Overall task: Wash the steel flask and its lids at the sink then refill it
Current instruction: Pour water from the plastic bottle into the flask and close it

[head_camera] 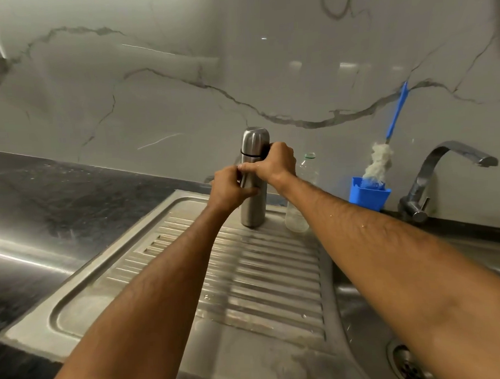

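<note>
Gripping the steel flask (253,200) with your left hand (228,190) round its body | your right hand (273,162) wraps just below its lid (255,140) | flask upright on the drainboard (189,278), left of the tap (443,178), a clear bottle (297,216) just beside it.

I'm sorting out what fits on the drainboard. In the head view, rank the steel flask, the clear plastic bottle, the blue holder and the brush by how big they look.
Largest to smallest, as they look:
1. steel flask
2. brush, long but thin
3. clear plastic bottle, partly hidden by the right forearm, so uncertain against the brush
4. blue holder
</note>
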